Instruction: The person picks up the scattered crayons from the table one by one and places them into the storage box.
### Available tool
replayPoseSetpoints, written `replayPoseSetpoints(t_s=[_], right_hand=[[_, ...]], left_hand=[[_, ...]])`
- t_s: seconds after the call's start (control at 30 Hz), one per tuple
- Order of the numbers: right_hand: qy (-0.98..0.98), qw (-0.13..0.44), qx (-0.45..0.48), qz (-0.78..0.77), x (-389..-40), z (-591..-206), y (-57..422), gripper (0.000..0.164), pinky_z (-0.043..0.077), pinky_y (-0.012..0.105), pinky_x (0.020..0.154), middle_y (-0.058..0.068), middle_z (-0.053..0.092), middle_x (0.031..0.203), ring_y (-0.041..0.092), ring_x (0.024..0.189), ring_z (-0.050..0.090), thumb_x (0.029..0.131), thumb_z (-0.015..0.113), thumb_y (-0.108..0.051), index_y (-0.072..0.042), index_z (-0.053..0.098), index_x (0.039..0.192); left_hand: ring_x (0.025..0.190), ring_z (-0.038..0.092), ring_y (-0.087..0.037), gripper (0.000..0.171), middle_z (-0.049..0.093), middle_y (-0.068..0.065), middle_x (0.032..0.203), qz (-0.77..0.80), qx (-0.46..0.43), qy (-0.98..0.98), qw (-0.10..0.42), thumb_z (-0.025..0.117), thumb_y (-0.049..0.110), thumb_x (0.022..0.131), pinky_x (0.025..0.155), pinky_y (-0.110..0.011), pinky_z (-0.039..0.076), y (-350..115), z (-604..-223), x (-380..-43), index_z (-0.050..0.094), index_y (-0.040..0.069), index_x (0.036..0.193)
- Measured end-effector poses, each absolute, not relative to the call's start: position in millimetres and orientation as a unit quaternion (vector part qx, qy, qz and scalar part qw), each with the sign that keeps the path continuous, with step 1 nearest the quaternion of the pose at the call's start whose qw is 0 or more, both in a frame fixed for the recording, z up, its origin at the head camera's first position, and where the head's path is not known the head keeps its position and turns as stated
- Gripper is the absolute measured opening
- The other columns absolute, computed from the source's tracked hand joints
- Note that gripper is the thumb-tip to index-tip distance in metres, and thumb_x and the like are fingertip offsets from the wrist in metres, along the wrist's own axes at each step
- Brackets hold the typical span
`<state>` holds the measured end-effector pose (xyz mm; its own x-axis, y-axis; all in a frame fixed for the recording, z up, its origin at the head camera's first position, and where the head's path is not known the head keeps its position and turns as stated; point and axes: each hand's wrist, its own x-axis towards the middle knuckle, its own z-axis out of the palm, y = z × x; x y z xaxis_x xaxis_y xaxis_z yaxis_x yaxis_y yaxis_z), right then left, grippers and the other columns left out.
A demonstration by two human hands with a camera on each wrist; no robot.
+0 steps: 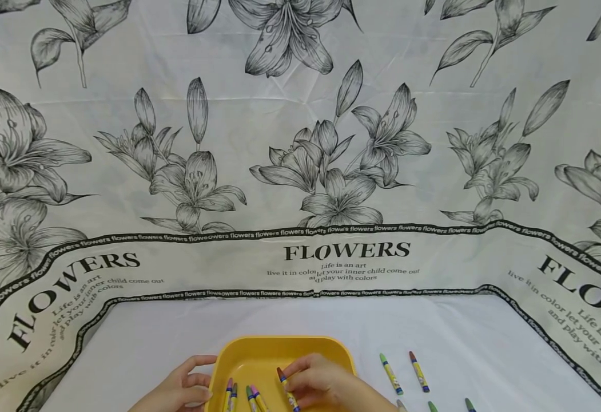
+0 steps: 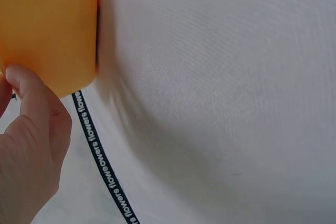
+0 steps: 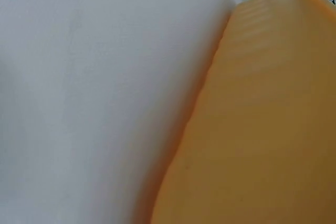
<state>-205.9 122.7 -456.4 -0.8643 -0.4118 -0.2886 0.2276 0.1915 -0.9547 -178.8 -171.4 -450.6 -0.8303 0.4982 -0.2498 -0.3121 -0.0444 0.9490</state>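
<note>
A yellow plastic tray [image 1: 286,339] stands at the near edge of the head view. My left hand [image 1: 179,386] holds its left rim; the left wrist view shows the fingers of that hand [image 2: 31,129] against the tray's outer wall [image 2: 50,30]. Over the tray's right half, my right hand [image 1: 326,382] pinches a crayon with a brownish-red tip [image 1: 282,377] between thumb and fingers. Several crayons lie left of it inside the tray, among them a purple one [image 1: 229,389] and a pink one [image 1: 257,395]. In the right wrist view, the tray wall [image 3: 252,119] shows but not the right hand.
On the white tabletop [image 1: 408,320] right of the tray lie a light green crayon [image 1: 390,375], a red-brown crayon [image 1: 419,373] and several more cut off by the frame's bottom edge. Behind hangs a cloth [image 1: 351,286] printed with flowers.
</note>
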Motion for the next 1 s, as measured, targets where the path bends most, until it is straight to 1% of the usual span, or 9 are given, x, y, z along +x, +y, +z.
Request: replayPoseSetpoints(t_s=[0.13,0.27,0.4,0.47,0.63,0.77,1.0], right_hand=[[0.739,0.26,-0.059,-0.618,-202.3,-456.8,121.5,0.016,0.052,0.021,0.054,0.001,0.06,0.07,0.008,0.055,0.053,0.078,0.065,0.001,0.002,0.067,0.094],[0.743,0.267,-0.051,-0.612,-199.2,-455.9,120.1,0.014,0.052,0.022,0.058,0.002,0.061,0.076,0.008,0.055,0.052,0.08,0.066,-0.001,0.001,0.066,0.094],[0.742,0.272,-0.039,-0.612,-199.2,-454.9,116.0,0.013,0.053,0.021,0.057,0.002,0.061,0.075,0.007,0.052,0.053,0.081,0.065,0.0,0.001,0.066,0.094],[0.742,0.272,-0.032,-0.612,-199.7,-454.4,114.2,0.013,0.052,0.02,0.055,0.002,0.06,0.071,0.006,0.051,0.052,0.08,0.064,0.001,0.001,0.066,0.093],[0.732,0.271,-0.029,-0.624,-200.2,-455.1,112.6,0.016,0.052,0.021,0.053,0.003,0.061,0.065,0.008,0.052,0.055,0.079,0.061,0.004,0.003,0.066,0.095],[0.724,0.273,-0.034,-0.633,-200.2,-456.3,114.4,0.018,0.053,0.023,0.055,0.004,0.062,0.068,0.01,0.054,0.056,0.08,0.06,0.003,0.004,0.065,0.097],[0.712,0.269,-0.05,-0.647,-203.6,-449.5,119.6,0.019,0.054,0.025,0.055,0.003,0.062,0.067,0.01,0.054,0.057,0.082,0.061,0.0,0.006,0.065,0.099]], left_hand=[[0.08,0.061,-0.015,0.066,0.059,-0.005,0.096,0.718,0.071,0.634,0.278,0.057,0.006,0.087,0.077,-0.03,0.052,-171.4,-451.7,-179.4,0.018,-0.004,0.139],[0.08,0.061,-0.015,0.066,0.06,-0.005,0.096,0.72,0.073,0.632,0.277,0.057,0.006,0.088,0.077,-0.03,0.052,-171.6,-452.5,-179.4,0.018,-0.004,0.14],[0.08,0.061,-0.015,0.067,0.06,-0.005,0.096,0.721,0.069,0.631,0.278,0.057,0.006,0.087,0.077,-0.031,0.052,-171.3,-452.7,-179.0,0.017,-0.004,0.14],[0.081,0.061,-0.015,0.067,0.06,-0.005,0.097,0.719,0.07,0.634,0.276,0.058,0.006,0.087,0.077,-0.031,0.052,-171.1,-452.7,-178.8,0.017,-0.004,0.14],[0.083,0.061,-0.016,0.067,0.06,-0.006,0.098,0.716,0.072,0.639,0.272,0.058,0.008,0.088,0.078,-0.031,0.052,-171.1,-453.1,-178.6,0.017,-0.004,0.139],[0.083,0.061,-0.016,0.067,0.06,-0.006,0.099,0.716,0.069,0.639,0.273,0.058,0.008,0.087,0.078,-0.031,0.052,-171.5,-453.7,-178.4,0.017,-0.004,0.139],[0.085,0.061,-0.017,0.068,0.06,-0.007,0.1,0.718,0.071,0.633,0.279,0.057,0.007,0.087,0.08,-0.033,0.052,-171.6,-453.1,-178.3,0.016,-0.003,0.14]])
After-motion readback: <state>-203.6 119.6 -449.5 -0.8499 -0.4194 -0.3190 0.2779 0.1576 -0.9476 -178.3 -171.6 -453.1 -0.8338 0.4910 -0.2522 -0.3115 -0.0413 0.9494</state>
